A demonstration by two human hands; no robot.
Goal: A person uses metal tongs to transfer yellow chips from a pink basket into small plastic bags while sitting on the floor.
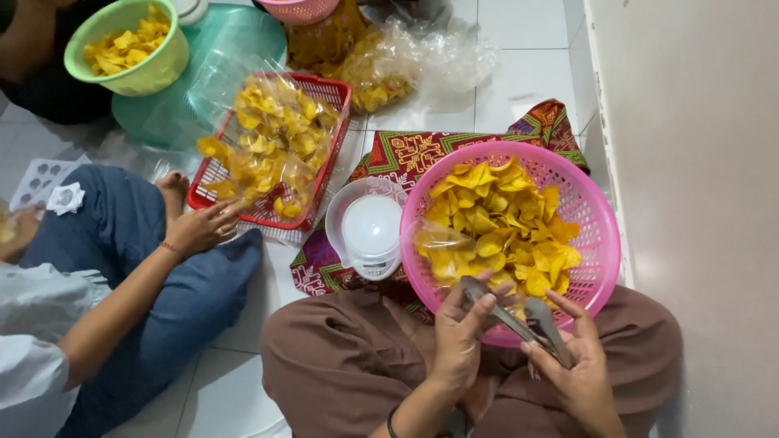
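Both hands grip metal tongs (519, 318); pink basket (604, 235) holds yellow chips (503, 223).

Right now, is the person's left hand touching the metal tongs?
Touching. The head view shows the left hand with its fingers wrapped over one arm of the metal tongs, while the right hand grips their other end beside the pink basket.

Clear plastic bags of yellow chips (268, 142) lying in the red basket (329, 89), more filled clear bags (381, 77) on the floor behind, white sticker sheet (45, 178) at left.
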